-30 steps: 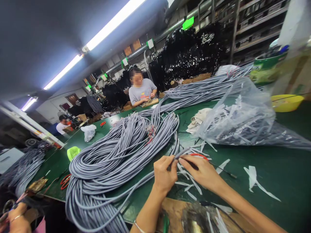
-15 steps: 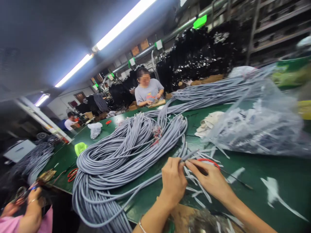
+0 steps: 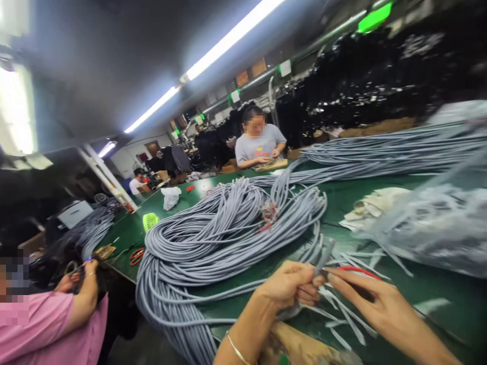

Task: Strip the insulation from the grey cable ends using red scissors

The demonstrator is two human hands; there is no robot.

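Note:
My left hand (image 3: 294,284) is closed around a grey cable (image 3: 326,253), whose short end sticks up past the thumb. My right hand (image 3: 375,299) meets it from the right, with thumb and forefinger pinched at the same spot on the cable. A red handle (image 3: 359,270) shows just behind the right fingers; whether that hand holds it too cannot be made out. White strips (image 3: 348,317) lie scattered beneath both hands. To the left, a big coiled bundle of grey cables (image 3: 198,248) covers the green table (image 3: 243,299).
A clear bag of pale scraps (image 3: 445,223) and a cream cloth (image 3: 375,205) lie at right. Red-handled scissors (image 3: 137,256) and a green basket-like item (image 3: 150,221) lie at left. One co-worker (image 3: 261,144) sits across; another in pink (image 3: 49,319) works at left.
The view has swung left, so everything sits further right and a little lower. My left fist has turned, and the cable end now points more upward. Both hands stay together at the cable.

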